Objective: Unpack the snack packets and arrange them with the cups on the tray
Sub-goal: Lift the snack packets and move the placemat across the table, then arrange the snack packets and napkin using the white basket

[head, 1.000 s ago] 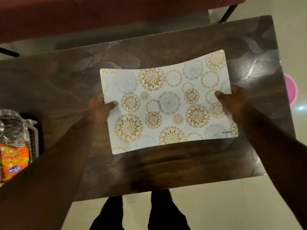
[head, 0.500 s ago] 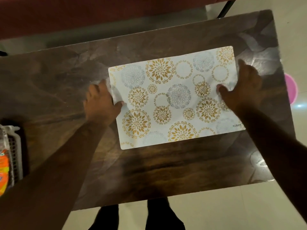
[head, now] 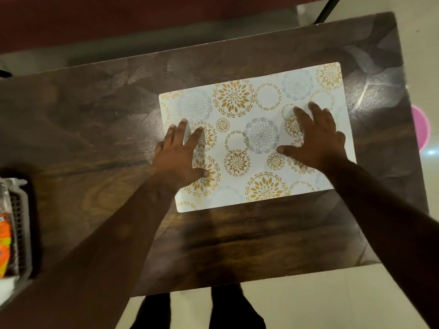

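Snack packets not yet unpacked, in basket; left hand and right hand splayed flat on placemat, holding nothing. Next: reach to basket.

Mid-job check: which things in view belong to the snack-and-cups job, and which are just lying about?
Job:
- basket at the table's left edge
- orange snack packet in it
- patterned mat, flat under left hand and right hand
- table

Lying about:
- pink thing on the floor
- red seat beyond the table
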